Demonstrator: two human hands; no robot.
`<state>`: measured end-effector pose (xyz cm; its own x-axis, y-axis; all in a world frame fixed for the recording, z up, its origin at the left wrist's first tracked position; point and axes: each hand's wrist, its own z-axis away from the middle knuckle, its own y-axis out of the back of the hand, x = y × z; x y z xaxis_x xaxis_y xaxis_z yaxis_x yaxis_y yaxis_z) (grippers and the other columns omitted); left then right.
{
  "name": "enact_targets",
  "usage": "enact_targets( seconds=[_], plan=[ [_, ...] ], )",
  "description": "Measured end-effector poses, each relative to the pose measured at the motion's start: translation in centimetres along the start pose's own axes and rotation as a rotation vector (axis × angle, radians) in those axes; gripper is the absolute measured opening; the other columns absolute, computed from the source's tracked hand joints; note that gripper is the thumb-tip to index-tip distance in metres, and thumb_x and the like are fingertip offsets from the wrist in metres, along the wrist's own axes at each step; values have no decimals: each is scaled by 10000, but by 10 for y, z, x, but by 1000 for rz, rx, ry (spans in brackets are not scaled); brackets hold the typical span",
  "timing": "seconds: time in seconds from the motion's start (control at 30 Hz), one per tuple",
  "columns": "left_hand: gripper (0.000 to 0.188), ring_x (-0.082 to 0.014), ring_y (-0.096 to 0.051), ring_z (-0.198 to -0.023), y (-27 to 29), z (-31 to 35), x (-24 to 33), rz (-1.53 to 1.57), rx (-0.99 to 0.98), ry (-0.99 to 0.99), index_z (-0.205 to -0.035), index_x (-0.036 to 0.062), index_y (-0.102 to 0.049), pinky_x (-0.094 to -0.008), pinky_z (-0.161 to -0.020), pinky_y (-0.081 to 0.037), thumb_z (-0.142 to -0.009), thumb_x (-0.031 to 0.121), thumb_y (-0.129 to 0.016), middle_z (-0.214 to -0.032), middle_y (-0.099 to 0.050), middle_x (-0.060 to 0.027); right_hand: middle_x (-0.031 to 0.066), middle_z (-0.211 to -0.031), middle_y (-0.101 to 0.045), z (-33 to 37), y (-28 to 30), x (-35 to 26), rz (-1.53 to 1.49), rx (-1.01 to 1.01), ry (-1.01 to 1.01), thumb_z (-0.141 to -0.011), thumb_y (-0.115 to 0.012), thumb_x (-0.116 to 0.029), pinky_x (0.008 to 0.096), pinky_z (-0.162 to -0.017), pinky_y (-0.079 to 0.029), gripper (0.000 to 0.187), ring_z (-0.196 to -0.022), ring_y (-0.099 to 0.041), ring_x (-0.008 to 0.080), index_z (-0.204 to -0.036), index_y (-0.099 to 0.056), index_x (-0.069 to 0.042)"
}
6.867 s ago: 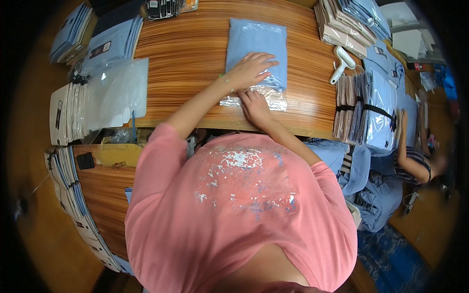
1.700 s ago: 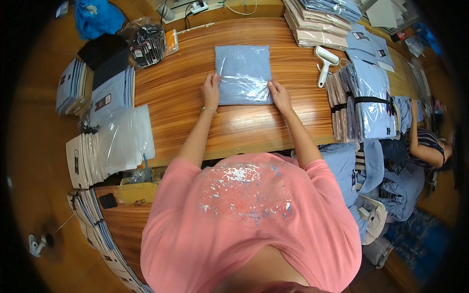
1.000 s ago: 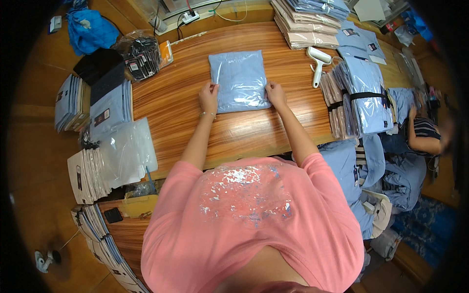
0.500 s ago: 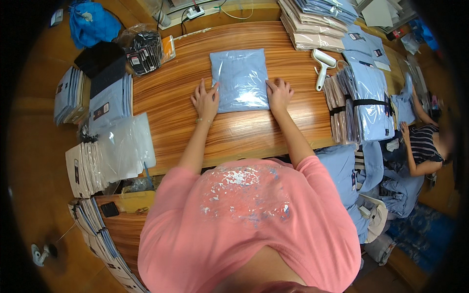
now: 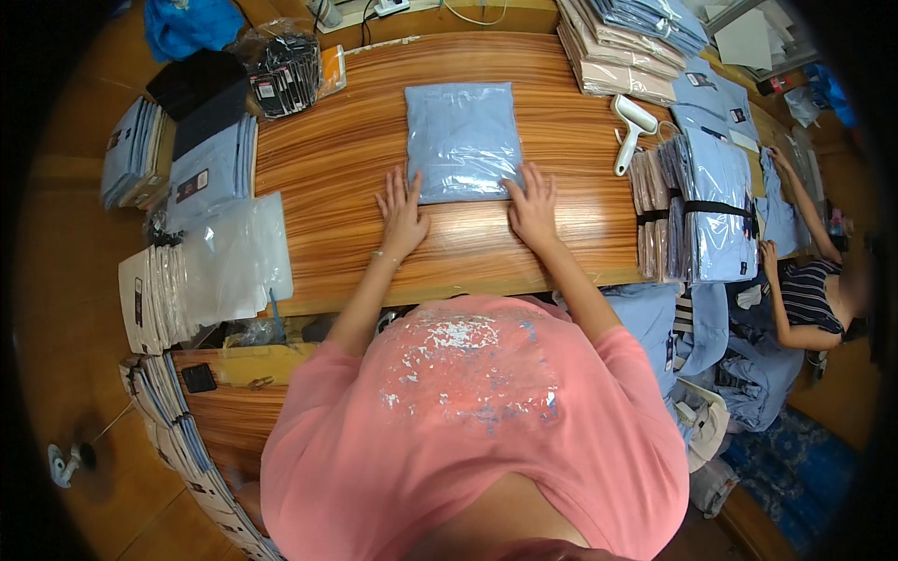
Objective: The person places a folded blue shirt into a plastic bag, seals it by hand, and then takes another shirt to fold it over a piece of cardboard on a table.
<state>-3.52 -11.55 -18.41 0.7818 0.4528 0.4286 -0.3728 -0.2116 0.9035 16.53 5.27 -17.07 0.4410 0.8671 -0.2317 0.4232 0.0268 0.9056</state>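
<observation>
A folded light blue garment in a clear plastic bag (image 5: pixel 463 136) lies flat on the wood-grain table (image 5: pixel 355 112). At its near left corner is my left hand (image 5: pixel 403 220), open, fingers pointing away from me and the tips beside the bag's edge. My right hand (image 5: pixel 533 208) rests at the near right corner, fingers spread, thumb touching the plastic. Neither hand grips anything. To the right of the bag lies a white lint roller (image 5: pixel 631 131).
Clear plastic bags (image 5: pixel 238 262) lie at the left edge, near folded blue garments (image 5: pixel 204 178) and bundled black tags (image 5: pixel 282 79). Bagged blue garments (image 5: pixel 716 201) are strapped together on the right. Beige packages (image 5: pixel 617 70) stack behind. Another person (image 5: pixel 814 299) handles blue cloth at far right.
Both hands have slid from the bag's sides toward its near corners, fingers straightening. The view has shifted slightly. The other person's arm at right has moved.
</observation>
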Motion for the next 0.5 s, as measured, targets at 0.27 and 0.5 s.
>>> enact_targets(
  seconds=[0.27, 0.5],
  plan=[
    [458, -319, -465, -1017, 68, -49, 3, 73, 497, -358, -1156, 73, -538, -392, -862, -391, -728, 121, -692, -1107, -496, -133, 78, -907, -488, -92, 46, 6, -29, 307, 269, -745, -642, -170, 419, -811, -339, 218, -872, -445, 261, -962, -619, -155],
    [207, -297, -547, -826, 157, -127, 58, 461, 770, -257, -892, 11, -593, -342, -726, -435, -823, 204, -619, -884, -569, -124, 86, -895, -509, -195, 121, 11, -181, 388, 149, -790, -607, -242, 394, -791, -333, 221, -896, -449, 274, -975, -606, -121]
  ],
)
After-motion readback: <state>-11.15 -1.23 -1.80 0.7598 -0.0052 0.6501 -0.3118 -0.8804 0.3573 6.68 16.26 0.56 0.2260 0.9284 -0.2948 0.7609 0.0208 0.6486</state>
